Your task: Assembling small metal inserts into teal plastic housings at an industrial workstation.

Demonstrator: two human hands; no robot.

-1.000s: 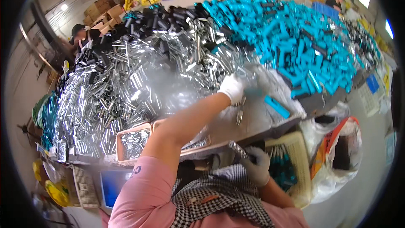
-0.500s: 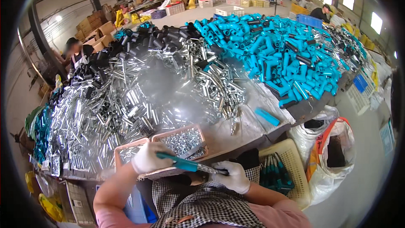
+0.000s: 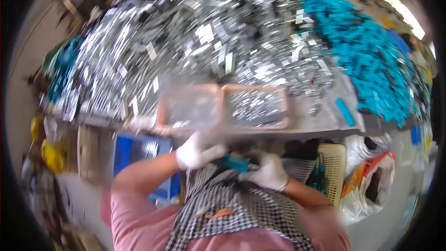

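Item: teal handle piece [image 3: 232, 161] — we hold it low over the lap, below the table edge [image 3: 297, 132], spanning both gloved hands. Left hand [image 3: 197, 152] clenched on its left end; right hand [image 3: 267, 173] grips the right end — motion blur hides finer detail.

We see two trays [image 3: 223, 107] side by side at the table's [image 3: 320, 116] near edge, metal pile [image 3: 195, 32] behind them, plastic pile [image 3: 367, 56] far right, basket [image 3: 332, 167] below right.
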